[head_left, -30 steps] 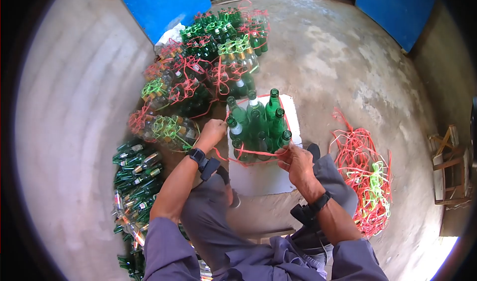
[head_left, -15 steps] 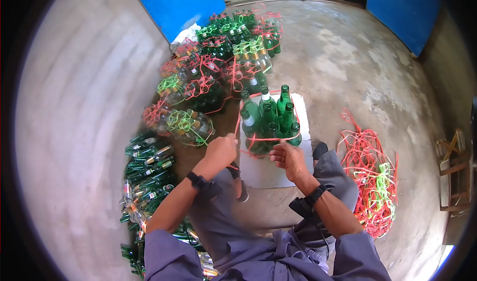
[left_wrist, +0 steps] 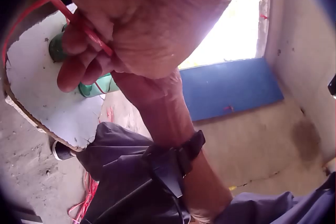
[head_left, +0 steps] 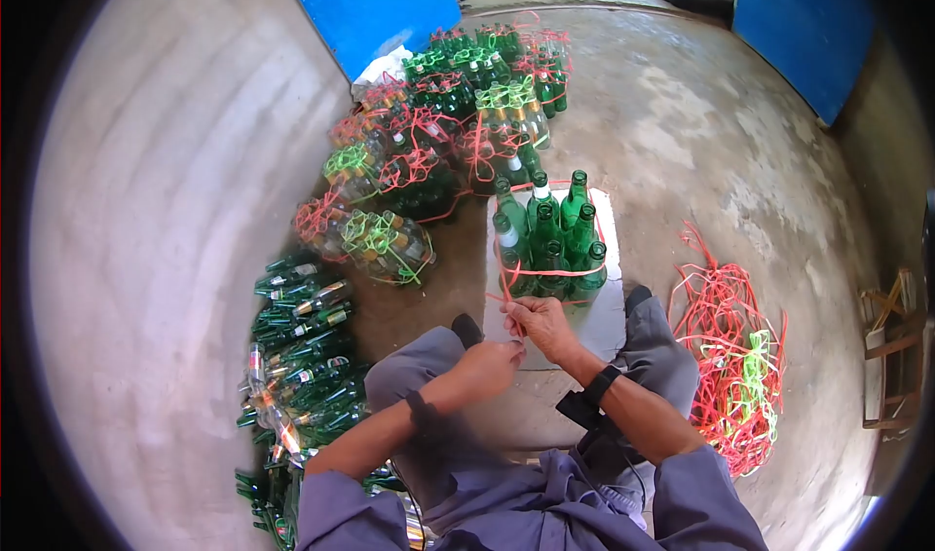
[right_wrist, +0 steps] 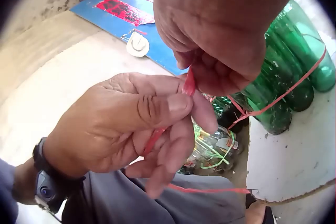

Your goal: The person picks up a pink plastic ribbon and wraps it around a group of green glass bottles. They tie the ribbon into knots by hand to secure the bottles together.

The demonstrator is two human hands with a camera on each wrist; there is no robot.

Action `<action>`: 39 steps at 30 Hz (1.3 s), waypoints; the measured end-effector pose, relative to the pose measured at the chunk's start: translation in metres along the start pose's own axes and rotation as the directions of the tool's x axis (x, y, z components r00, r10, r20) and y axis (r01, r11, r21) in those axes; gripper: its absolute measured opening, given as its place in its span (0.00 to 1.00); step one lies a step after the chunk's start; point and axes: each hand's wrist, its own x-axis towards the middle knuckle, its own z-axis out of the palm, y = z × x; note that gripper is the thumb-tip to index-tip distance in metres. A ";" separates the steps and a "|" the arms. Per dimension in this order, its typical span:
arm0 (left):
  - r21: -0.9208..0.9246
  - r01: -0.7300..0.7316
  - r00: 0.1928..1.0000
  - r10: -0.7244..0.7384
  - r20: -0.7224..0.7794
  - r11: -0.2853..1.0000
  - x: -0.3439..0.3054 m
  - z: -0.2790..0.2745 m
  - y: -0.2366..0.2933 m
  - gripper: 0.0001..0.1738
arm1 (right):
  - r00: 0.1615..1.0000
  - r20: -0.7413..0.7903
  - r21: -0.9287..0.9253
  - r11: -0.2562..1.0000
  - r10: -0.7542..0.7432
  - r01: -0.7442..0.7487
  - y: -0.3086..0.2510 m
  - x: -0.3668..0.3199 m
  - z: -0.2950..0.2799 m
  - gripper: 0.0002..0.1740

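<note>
Several green bottles (head_left: 547, 234) stand grouped on a white board (head_left: 599, 332), with a red strap (head_left: 560, 272) looped around them. In front of their near left side, my right hand (head_left: 547, 329) pinches the strap, close above my left hand (head_left: 487, 368). The right wrist view shows the left hand (right_wrist: 121, 124) gripping a strip of red strap (right_wrist: 190, 82) between thumb and index finger, its other fingers loosely bent. There the right hand (right_wrist: 220, 35) holds the strip's upper end, its fingertips partly hidden. A strap (left_wrist: 89, 32) crosses the fingers in the left wrist view.
Tied bottle bundles (head_left: 390, 244) stand at the back left, above loose bottles lying in a heap (head_left: 302, 356). A tangle of red and green straps (head_left: 730, 366) lies on the right. A wooden stool (head_left: 891, 356) stands at the far right.
My left hand has moved in and down from the bottles' left side to meet my right. The right hand has shifted from the bottles' near right side toward their near left corner.
</note>
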 end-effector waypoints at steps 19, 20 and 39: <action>-0.915 0.089 0.825 -0.544 -0.154 0.394 0.082 -0.020 -0.017 0.11 | 0.998 -0.066 -0.246 0.969 -0.002 -0.014 0.007 -0.003 0.002 0.12; -0.922 0.083 0.810 -0.564 -0.158 0.378 0.083 -0.020 -0.015 0.10 | 0.998 -0.064 -0.246 0.969 0.003 -0.018 0.007 -0.002 0.002 0.12; -0.692 0.051 0.786 -0.457 -0.417 0.720 0.076 -0.016 -0.016 0.13 | 0.894 -0.069 -0.841 0.508 -0.442 0.185 -0.001 0.009 -0.006 0.23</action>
